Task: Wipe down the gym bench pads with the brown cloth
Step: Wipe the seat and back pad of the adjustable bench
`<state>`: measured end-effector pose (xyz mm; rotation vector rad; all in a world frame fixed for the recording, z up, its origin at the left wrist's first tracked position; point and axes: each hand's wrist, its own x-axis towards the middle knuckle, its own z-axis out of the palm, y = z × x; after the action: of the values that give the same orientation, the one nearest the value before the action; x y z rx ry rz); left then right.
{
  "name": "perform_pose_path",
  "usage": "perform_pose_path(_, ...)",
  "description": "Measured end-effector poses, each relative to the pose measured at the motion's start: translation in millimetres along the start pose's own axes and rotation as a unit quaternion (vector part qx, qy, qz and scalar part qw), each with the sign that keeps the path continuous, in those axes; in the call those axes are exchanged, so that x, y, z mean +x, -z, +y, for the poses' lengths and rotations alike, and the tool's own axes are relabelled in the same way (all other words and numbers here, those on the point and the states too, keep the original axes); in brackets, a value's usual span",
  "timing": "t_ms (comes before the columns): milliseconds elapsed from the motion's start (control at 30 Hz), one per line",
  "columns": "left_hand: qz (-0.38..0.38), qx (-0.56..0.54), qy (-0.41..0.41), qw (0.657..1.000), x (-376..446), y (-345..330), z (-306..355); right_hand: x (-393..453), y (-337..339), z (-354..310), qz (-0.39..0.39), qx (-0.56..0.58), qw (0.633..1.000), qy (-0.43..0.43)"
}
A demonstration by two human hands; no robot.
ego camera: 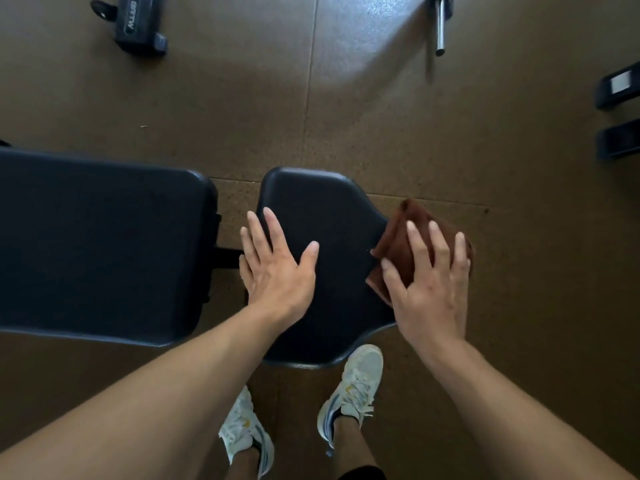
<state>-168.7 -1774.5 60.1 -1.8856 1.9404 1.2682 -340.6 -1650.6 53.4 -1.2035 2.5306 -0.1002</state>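
Floor: I see brown speckled rubber tiles all around, with seams running across and a bright patch of glare at the upper right.
Long back pad: black, the biggest thing in my view, filling the left side and cut off by the left edge.
Seat pad: black, narrowing toward its right end; it sits just right of the long back pad, apart from it, with floor and a dark frame piece showing in the gap.
Arms: both my bare forearms reach in from the bottom corners and hide part of the near edges of both pads.
Left hand: flat on the left part of the seat pad, fingers straight and spread, holding nothing.
Right hand: fingers spread, pressing down on the cloth at the seat pad's narrow right end.
Brown cloth: folded and bunched under my right hand, partly on the seat pad's right end and partly hanging past it over the floor.
Shoes: white trainers on the floor just below the seat pad, the left one partly hidden by my arm.
Black machine base: top left, well apart from the bench.
Steel bar: top right, on the floor.
Two black blocks: at the right edge.
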Motion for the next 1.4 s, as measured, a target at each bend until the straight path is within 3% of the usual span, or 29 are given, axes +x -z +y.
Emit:
perform_pose_path(200,-0.026,0.024,0.02,0.999,4.5,-3.5,0.3,88.4,7.3,-78.2,-0.046,0.064,0.996,-0.034)
perform_pose_path(333,-0.016,0.003,0.015,1.0,4.3,-1.4,3.5,93.0,-9.7,-111.9,-0.014,0.06,0.994,0.091)
perform_pose_path(433,-0.013,-0.028,0.012,0.999,3.8,1.1,0.4,64.5,-14.2,-84.0,0.003,0.006,0.977,0.211)
perform_pose_path(633,0.004,-0.036,0.017,0.999,-0.3,0.5,5.1,-48.0,-24.4,18.0,-0.023,-0.045,0.959,0.281)
perform_pose_path(733,0.016,-0.037,0.016,0.999,-0.5,-1.4,7.3,-40.6,-19.8,26.9,-0.008,-0.039,0.968,0.247)
perform_pose_path(833,0.008,-0.036,0.013,0.999,0.1,-1.1,8.2,-2.9,-6.4,1.8,0.013,-0.035,0.988,0.15)
perform_pose_path(933,0.003,-0.036,0.006,0.999,-0.5,-1.7,6.5,56.5,16.1,-40.2,-0.07,0.0,0.997,-0.017)
perform_pose_path(1033,0.002,-0.045,0.001,0.999,-1.1,-1.9,3.1,120.0,26.2,-84.8,-0.172,0.113,0.974,-0.095)
perform_pose_path(1100,-0.002,-0.05,-0.002,0.999,-1.1,-0.9,2.3,139.8,22.1,-118.5,-0.185,0.132,0.973,-0.049)
perform_pose_path(1167,-0.005,-0.062,-0.007,0.998,-2.3,0.2,3.6,138.4,14.1,-148.6,-0.152,0.073,0.982,0.08)
perform_pose_path(1267,0.01,-0.07,-0.013,0.997,-3.5,1.4,4.2,128.2,4.9,-166.5,-0.125,0.01,0.953,0.276)
perform_pose_path(1333,0.012,-0.067,-0.013,0.998,-2.9,0.5,3.6,133.4,3.9,-156.0,-0.131,0.014,0.936,0.326)
perform_pose_path(1400,0.007,-0.054,-0.006,0.998,-1.8,-0.9,3.1,140.0,6.0,-138.9,-0.136,0.04,0.941,0.307)
